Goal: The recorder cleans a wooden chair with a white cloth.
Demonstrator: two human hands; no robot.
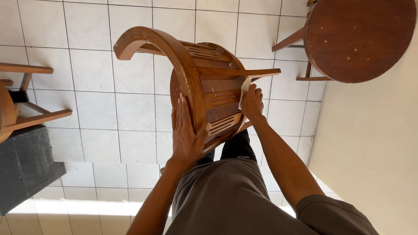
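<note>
A brown wooden chair (204, 74) with a curved backrest and slatted panels stands in front of me on the tiled floor. My left hand (185, 132) lies flat with spread fingers against the curved back rail, steadying it. My right hand (252, 102) presses a small white cloth (244, 89) against the chair's slatted side, fingers closed over the cloth. My dark trouser leg shows just below the chair.
A round wooden table (359, 39) stands at the upper right beside a cream wall (374, 152). Another wooden chair (17, 104) sits at the left edge above a dark block (26, 165). White floor tiles (100, 87) surround everything.
</note>
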